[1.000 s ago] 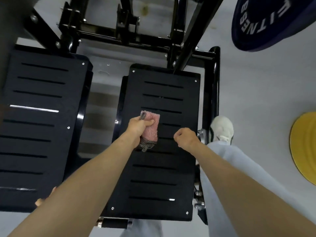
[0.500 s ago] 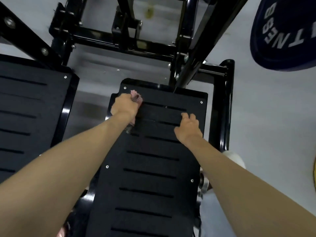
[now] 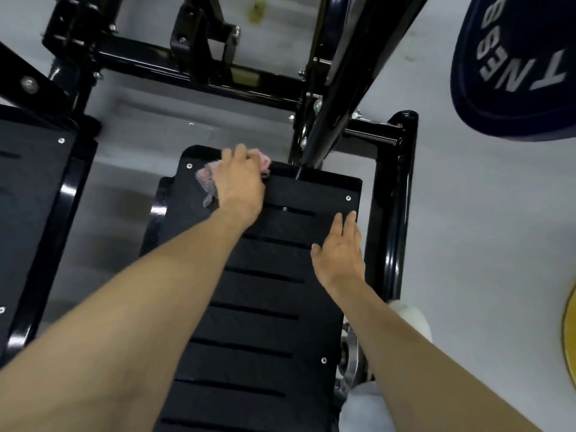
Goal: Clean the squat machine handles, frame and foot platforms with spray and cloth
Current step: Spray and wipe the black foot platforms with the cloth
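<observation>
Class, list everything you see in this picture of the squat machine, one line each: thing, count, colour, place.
Middle foot platform: one, black, under both hands.
Left foot platform: one, black, left edge.
Frame: one, black, around the platforms.
Cloth: one, pink, far end of middle platform, under left hand.
Weight plate: one, dark blue, top right.
Disc: one, yellow, right edge.
Floor: one, grey, beneath everything.
Shoe: one, white, lower right.
Left hand: one, bare, grips the cloth.
Right hand: one, bare, flat on middle platform.
</observation>
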`<state>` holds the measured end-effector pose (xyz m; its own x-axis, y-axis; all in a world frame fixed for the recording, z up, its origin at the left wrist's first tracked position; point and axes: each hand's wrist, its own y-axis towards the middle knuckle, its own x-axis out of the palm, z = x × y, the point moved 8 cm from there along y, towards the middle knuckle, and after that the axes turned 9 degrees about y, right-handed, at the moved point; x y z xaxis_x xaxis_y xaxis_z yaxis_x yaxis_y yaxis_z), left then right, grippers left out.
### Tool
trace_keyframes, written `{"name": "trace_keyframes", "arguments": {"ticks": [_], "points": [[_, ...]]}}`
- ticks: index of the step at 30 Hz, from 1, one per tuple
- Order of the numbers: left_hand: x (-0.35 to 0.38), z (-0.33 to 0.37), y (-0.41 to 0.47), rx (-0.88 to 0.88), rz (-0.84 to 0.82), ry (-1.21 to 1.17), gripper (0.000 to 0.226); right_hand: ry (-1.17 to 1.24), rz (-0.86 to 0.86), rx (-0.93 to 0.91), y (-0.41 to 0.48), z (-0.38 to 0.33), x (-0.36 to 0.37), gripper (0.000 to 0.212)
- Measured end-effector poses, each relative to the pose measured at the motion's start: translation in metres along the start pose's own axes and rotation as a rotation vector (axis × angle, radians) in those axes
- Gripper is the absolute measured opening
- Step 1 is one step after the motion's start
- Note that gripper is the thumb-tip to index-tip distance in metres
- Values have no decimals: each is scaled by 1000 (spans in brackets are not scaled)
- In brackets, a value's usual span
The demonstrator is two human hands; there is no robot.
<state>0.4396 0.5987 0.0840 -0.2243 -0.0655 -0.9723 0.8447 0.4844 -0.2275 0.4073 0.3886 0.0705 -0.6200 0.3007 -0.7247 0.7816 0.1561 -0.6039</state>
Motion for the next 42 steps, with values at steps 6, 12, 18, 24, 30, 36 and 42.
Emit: {"name": "trace_keyframes", "arguments": {"ticks": [6, 12, 18, 24, 30, 36, 42], "points": [[4, 145, -24, 498, -46, 23, 53, 103, 11, 97, 0, 16, -2, 77], [1, 106, -25, 592, -49, -115, 47, 190, -7, 113, -6, 15, 4, 73], [16, 13, -8, 268, -6, 87, 67, 344, -15, 138, -8, 20, 4, 73], [8, 112, -24, 402, 21, -99, 42, 394, -35, 155, -11, 26, 4, 74], [10, 186, -34, 694, -59, 40, 49, 384, -28, 158, -15, 27, 9, 79], [15, 134, -31, 672, -33, 260, 75, 214, 41, 91, -14, 20, 9, 82], [17, -9, -10, 292, -70, 366, 84, 162, 2, 69, -13, -8, 23, 81]]}}
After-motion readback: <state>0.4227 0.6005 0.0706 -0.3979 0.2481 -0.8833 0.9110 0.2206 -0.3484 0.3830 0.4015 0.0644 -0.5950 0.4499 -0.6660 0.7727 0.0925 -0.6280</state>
